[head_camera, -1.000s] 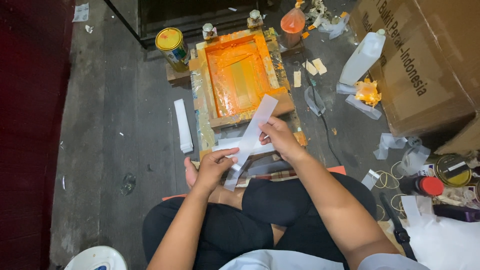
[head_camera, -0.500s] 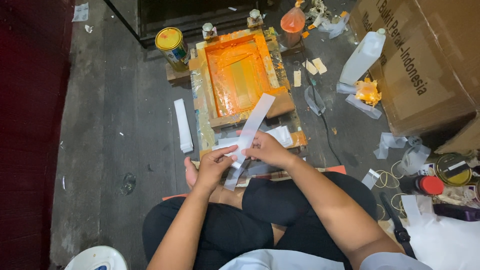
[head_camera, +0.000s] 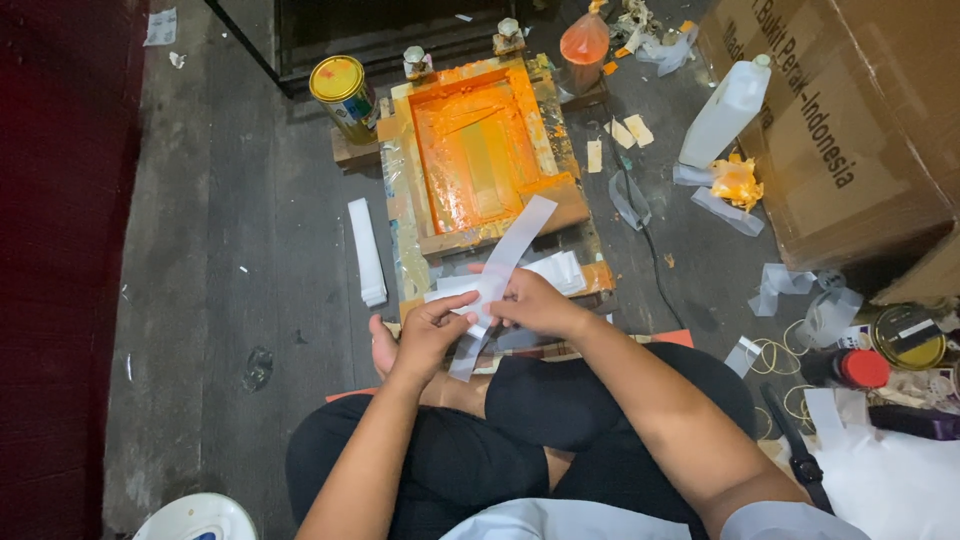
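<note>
I sit cross-legged on the floor. A long translucent white strip (head_camera: 515, 243) runs diagonally between both hands, its upper end over the frame's near edge. My left hand (head_camera: 430, 335) pinches it near the lower end, and my right hand (head_camera: 535, 303) grips it just above, fingers closed on it. Beyond my hands lies a wooden printing frame (head_camera: 560, 205) stained with orange ink. More white strips (head_camera: 560, 270) lie on the frame's near edge under my hands.
A yellow-lidded paint can (head_camera: 342, 92) stands at the frame's far left. A white stack of strips (head_camera: 366, 252) lies on the floor left. A white jug (head_camera: 727, 110), cardboard box (head_camera: 850, 130), small tins and scraps crowd the right. A black cable (head_camera: 640, 240) crosses the floor.
My right hand has moved left along the strip to meet the left hand. The strip's upper end has stayed over the frame.
</note>
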